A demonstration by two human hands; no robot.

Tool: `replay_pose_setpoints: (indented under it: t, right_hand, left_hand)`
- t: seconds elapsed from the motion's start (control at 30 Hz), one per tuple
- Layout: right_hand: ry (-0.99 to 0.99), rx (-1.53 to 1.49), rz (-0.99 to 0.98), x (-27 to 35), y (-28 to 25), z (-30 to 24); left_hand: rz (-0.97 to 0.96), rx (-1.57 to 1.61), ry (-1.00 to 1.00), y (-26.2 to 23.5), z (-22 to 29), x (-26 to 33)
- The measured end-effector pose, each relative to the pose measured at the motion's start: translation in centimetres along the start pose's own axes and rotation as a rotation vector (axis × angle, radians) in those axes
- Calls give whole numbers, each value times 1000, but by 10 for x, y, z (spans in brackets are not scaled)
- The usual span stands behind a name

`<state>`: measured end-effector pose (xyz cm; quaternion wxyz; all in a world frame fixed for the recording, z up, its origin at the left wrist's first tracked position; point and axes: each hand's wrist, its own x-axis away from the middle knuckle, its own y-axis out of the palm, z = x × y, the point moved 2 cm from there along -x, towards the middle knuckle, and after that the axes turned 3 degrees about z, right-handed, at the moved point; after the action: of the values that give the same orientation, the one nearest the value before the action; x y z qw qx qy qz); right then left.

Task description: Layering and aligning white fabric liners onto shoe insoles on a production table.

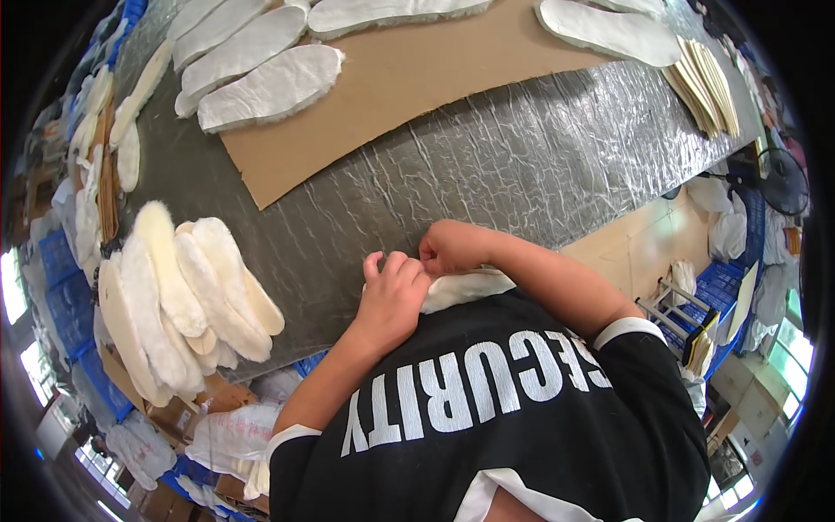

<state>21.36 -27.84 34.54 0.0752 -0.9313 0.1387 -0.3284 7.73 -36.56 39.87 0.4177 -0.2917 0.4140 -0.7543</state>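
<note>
A white fleecy insole [468, 287] lies close against my body at the near edge of the table, partly hidden by my hands and shirt. My left hand [393, 296] is curled over its left end, fingers bent. Just beside it, my right hand [454, 246] is closed in a pinch at the same end, the two hands almost touching. The fingertips are partly hidden. To the left of my hands, a pile of cream fleecy insoles [165, 270] rests on the table.
A brown cardboard sheet [383, 113] covers the far table [487, 165], with several white insoles [271, 85] laid on it. Thin cream insoles [706, 87] are stacked at the far right. Beyond the table's right side are a black fan [783, 181] and a blue crate [709, 296].
</note>
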Motion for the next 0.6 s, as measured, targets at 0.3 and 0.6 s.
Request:
replay_pose_setpoints:
  t: [0.3, 0.6]
  right_hand:
    - [-71, -51, 38, -2, 7, 15]
    - [97, -190, -27, 16, 2, 12]
  left_hand:
    - [206, 244, -17, 17, -13, 18]
    - [255, 318, -52, 17, -11, 19]
